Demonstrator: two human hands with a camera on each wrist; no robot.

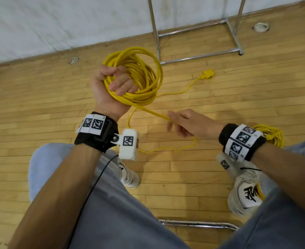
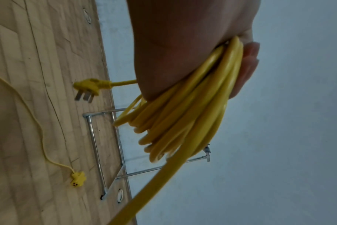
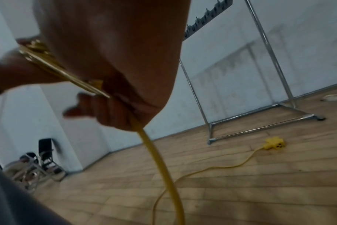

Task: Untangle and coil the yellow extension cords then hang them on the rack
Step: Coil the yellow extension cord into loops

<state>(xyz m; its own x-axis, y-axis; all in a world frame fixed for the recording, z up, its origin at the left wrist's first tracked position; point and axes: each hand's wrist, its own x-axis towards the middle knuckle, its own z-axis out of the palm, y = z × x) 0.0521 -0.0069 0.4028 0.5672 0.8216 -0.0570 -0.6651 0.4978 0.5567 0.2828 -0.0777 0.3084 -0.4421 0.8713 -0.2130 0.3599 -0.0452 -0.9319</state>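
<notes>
My left hand point(image 1: 115, 83) grips a thick coil of yellow extension cord point(image 1: 142, 72), raised above the floor; the same coil point(image 2: 192, 109) fills the left wrist view, with its plug point(image 2: 88, 89) dangling beside it. One strand runs from the coil down to my right hand point(image 1: 182, 124), whose fingers curl round the cord point(image 3: 158, 153). From there the loose cord trails across the wooden floor to a yellow socket end point(image 1: 209, 74) lying near the rack; that socket end point(image 3: 275, 143) also shows in the right wrist view. A second yellow coil point(image 1: 270, 135) lies on the floor behind my right wrist.
The chrome rack point(image 1: 198, 42) stands against the white wall at the back, its hook bar point(image 3: 206, 16) overhead. Round floor sockets point(image 1: 74, 60) dot the wooden floor. My knees and white shoes point(image 1: 245, 189) are below, with a chrome chair bar point(image 1: 198, 224) between them. Folded chairs point(image 3: 42, 161) stand far left.
</notes>
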